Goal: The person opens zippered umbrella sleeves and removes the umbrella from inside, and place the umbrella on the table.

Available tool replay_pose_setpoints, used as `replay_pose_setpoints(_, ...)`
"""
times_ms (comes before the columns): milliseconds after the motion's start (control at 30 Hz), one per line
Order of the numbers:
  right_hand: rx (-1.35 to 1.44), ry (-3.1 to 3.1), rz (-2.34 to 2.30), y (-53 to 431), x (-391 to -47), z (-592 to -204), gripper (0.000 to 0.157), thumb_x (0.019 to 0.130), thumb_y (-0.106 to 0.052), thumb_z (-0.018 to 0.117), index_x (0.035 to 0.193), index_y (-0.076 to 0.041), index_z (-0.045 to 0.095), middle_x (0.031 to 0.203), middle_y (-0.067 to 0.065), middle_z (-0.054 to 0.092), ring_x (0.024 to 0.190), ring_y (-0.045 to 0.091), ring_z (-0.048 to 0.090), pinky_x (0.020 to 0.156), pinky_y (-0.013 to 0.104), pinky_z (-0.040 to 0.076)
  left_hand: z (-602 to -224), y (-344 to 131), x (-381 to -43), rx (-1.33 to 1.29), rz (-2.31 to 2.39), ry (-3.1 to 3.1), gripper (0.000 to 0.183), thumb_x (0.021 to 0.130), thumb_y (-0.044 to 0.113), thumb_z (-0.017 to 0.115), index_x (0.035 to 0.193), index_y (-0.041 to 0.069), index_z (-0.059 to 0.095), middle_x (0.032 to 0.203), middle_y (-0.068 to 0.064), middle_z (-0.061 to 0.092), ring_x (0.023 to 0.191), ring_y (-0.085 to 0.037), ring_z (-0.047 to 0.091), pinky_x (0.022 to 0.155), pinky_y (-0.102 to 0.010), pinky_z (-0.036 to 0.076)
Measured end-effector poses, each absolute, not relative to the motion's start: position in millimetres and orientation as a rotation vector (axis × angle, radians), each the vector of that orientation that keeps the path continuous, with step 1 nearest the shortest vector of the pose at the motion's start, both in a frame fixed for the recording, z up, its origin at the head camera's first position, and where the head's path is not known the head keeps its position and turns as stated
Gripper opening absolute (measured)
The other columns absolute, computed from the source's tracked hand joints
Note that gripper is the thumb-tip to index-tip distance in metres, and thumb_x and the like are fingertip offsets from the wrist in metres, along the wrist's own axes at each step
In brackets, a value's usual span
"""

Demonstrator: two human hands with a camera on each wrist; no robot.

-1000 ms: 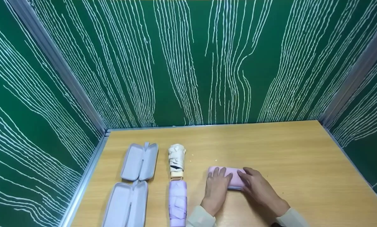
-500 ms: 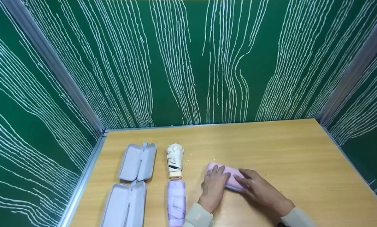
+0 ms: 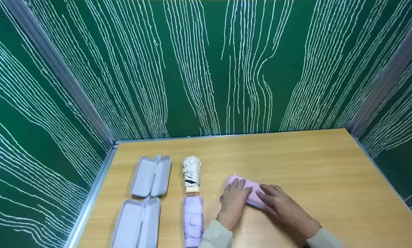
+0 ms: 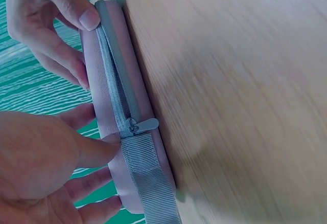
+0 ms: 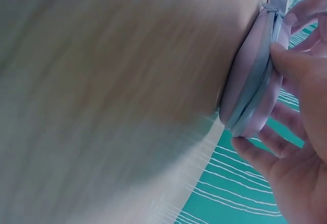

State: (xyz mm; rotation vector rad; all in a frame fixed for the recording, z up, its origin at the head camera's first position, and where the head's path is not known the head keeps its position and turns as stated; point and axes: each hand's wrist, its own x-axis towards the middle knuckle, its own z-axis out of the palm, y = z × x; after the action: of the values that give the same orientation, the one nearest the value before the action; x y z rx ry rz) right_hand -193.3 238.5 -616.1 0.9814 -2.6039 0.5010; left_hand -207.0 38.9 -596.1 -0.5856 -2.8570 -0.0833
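A pink zippered case [image 3: 254, 197] lies at a slant on the table between both hands. My left hand [image 3: 232, 206] grips its left part, fingers over the top. In the left wrist view, its thumb presses beside the grey zipper pull [image 4: 146, 125] and a ribbed grey strap [image 4: 150, 175]. My right hand [image 3: 288, 209] holds the other end, with its thumb at the near edge by the zipper. A narrow dark gap shows between the two grey zipper tapes [image 4: 116, 73]. The case's far side is hidden in the wrist views.
Two grey hinged cases, a far one [image 3: 144, 177] and a near one [image 3: 127, 220], stand spread open at the left. Beside them lie a folded cream umbrella [image 3: 192, 168] and a folded purple umbrella [image 3: 193, 217], end to end. Green white-streaked walls [image 3: 185, 69] bound the wooden table [image 3: 312, 158].
The pink case has turned, its left end swinging away from me, and both hands have moved with it. Over the last half second it has barely shifted.
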Motion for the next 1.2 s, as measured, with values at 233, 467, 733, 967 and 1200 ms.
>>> replay_pose_setpoints(233, 0.933, -2.596, 0.529, 235.1, -191.9, -618.9, 0.045, 0.08, -0.022, 0.071, 0.121, -0.008, 0.061, 0.13, 0.017, 0.05, 0.116, 0.031, 0.047, 0.092, 0.047, 0.043, -597.0, 37.2, -209.6, -0.631, -0.099, -2.798, 0.036, 0.088, 0.019, 0.047, 0.109, 0.041, 0.066, 0.126, 0.006, 0.053, 0.115, -0.023, 0.05, 0.078, -0.04, 0.051)
replay_pose_setpoints(467, 0.858, -2.605, 0.539, 229.9, -189.2, -619.9, 0.043, 0.08, -0.023, 0.071, 0.121, -0.01, 0.062, 0.128, 0.018, 0.051, 0.113, 0.033, 0.048, 0.092, 0.048, 0.044, -596.3, 35.6, -212.6, -0.695, -0.06, -2.713, 0.034, 0.086, 0.019, 0.047, 0.107, 0.038, 0.068, 0.123, 0.004, 0.055, 0.115, -0.02, 0.049, 0.086, -0.035, 0.046)
replay_pose_setpoints(733, 0.808, -2.625, 0.576, 225.7, -186.5, -618.7, 0.043, 0.08, -0.024, 0.071, 0.121, -0.01, 0.062, 0.127, 0.019, 0.052, 0.113, 0.035, 0.048, 0.093, 0.05, 0.042, -597.8, 34.2, -209.2, -0.695, 0.058, -2.784, 0.045, 0.081, 0.024, 0.067, 0.123, 0.033, 0.059, 0.134, -0.001, 0.048, 0.124, -0.025, 0.043, 0.097, -0.04, 0.04)
replay_pose_setpoints(967, 0.755, -2.617, 0.587, 222.1, -181.4, -618.9, 0.042, 0.079, -0.023, 0.073, 0.118, -0.01, 0.064, 0.126, 0.018, 0.053, 0.112, 0.035, 0.049, 0.09, 0.049, 0.044, -602.5, 37.7, -208.1, -0.622, 0.067, -2.812, 0.043, 0.086, 0.051, 0.055, 0.126, 0.034, 0.056, 0.136, -0.005, 0.045, 0.125, -0.031, 0.039, 0.084, -0.039, 0.049)
replay_pose_setpoints(1200, 0.694, -2.635, 0.581, 216.0, -177.6, -616.6, 0.041, 0.081, -0.025, 0.071, 0.119, -0.011, 0.064, 0.126, 0.019, 0.052, 0.112, 0.036, 0.048, 0.09, 0.051, 0.044, -602.2, 40.2, -210.7, -0.58, 0.054, -2.835, 0.041, 0.087, 0.05, 0.055, 0.125, 0.037, 0.055, 0.137, -0.003, 0.044, 0.127, -0.03, 0.037, 0.088, -0.042, 0.046)
